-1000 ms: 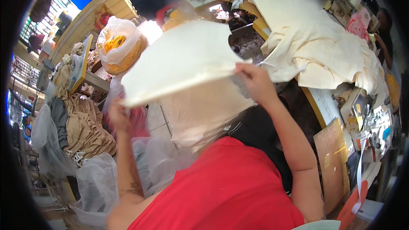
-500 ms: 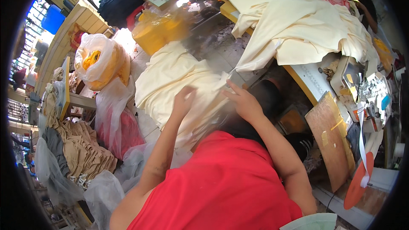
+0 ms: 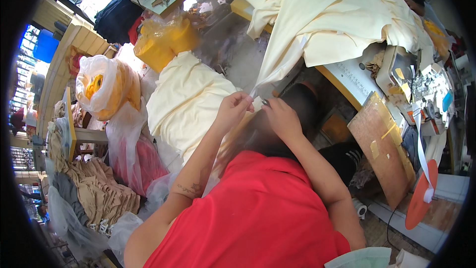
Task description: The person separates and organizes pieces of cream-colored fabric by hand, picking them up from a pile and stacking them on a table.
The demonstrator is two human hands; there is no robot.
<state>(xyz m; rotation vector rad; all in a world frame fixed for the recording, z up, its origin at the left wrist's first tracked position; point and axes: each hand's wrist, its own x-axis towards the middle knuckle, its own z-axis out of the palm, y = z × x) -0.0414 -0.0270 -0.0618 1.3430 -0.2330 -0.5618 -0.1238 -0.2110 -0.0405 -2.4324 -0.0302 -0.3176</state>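
the left hand [image 3: 232, 111] and right hand [image 3: 280, 116] sit close together, both pinching the thin edge of the cream cloth [image 3: 327, 25]. the cloth hangs down from the table above them, so it stays pulled straight.

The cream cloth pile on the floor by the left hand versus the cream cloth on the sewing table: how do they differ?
The cream cloth pile lies bunched low beside plastic bags, apart from both hands. The cream cloth on the table spreads wide over the table and hangs off its edge in a narrow strip, whose end the left hand and right hand pinch. Both are the same pale cream, unprinted.
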